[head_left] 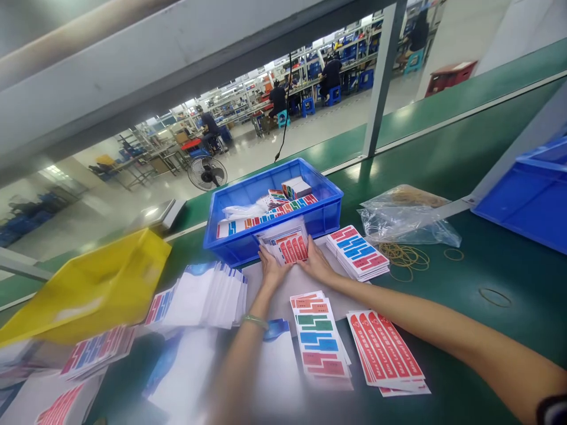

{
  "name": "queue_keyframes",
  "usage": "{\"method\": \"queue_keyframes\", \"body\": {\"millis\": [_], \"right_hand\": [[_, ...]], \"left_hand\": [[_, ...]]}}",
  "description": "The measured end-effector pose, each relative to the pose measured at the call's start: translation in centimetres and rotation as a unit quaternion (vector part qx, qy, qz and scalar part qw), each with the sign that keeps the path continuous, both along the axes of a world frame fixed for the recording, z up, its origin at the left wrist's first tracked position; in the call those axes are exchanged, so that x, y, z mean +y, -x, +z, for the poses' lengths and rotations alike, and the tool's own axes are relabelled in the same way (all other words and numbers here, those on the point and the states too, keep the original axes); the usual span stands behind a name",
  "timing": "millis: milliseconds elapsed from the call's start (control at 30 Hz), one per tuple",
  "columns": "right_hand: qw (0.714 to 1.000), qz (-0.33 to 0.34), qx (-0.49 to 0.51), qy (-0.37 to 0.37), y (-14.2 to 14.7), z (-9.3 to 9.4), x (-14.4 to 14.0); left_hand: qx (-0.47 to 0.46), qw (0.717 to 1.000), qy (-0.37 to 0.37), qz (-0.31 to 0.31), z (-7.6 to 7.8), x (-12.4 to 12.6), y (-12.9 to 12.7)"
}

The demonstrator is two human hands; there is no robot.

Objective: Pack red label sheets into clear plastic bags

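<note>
Between my two hands is a stack of printed sticker sheets (293,249), with red labels on the front one. My left hand (271,268) grips its left side and my right hand (316,261) its right side, fingers partly hidden behind it. The stack is tilted up just in front of a blue bin (270,239) that holds more sheets. Right of my right hand lies a pile of red and blue sheets (357,251). Nearer me are a fanned pile with red, green and blue labels (316,333) and a pile of red label sheets (385,351).
A yellow bin (88,289) stands at the left beside stacked white cards (204,295). To the right are rubber bands (405,257), a clear plastic bag (407,221) and another blue bin (527,195). A metal post (384,77) rises behind the green bench. People sit working in the background.
</note>
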State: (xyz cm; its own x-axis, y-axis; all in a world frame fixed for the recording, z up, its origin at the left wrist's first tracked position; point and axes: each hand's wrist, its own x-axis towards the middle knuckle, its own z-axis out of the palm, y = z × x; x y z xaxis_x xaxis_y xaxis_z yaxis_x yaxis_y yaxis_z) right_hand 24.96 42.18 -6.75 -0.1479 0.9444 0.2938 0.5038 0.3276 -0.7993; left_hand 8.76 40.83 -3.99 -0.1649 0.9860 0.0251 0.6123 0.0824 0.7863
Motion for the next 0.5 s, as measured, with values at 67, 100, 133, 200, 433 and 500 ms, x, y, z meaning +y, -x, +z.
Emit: {"method": "queue_keyframes", "body": {"millis": [67,100,133,200,433,500], "right_hand": [[0.999,-0.003,0.011,0.031,0.4,0.2,0.4],[0.999,-0.003,0.017,0.045,0.5,0.4,0.5],[0.998,-0.001,0.024,0.058,0.5,0.6,0.5],[0.996,0.004,0.039,0.080,0.2,1.1,0.1],[0.986,0.031,0.097,0.130,-2.0,3.8,-4.2],[0.984,0.052,0.109,0.132,-2.2,5.1,-5.8]], "left_hand": [[-0.010,1.000,-0.011,-0.003,0.1,-0.6,0.3],[-0.016,1.000,-0.012,-0.004,0.2,-1.1,0.4],[-0.023,1.000,-0.009,-0.005,0.3,-1.7,0.7],[-0.036,0.999,0.001,-0.007,0.9,-3.3,1.2],[-0.213,0.970,-0.088,-0.081,12.5,-13.5,1.3],[-0.297,0.937,-0.149,-0.113,17.9,-17.6,0.8]]}}
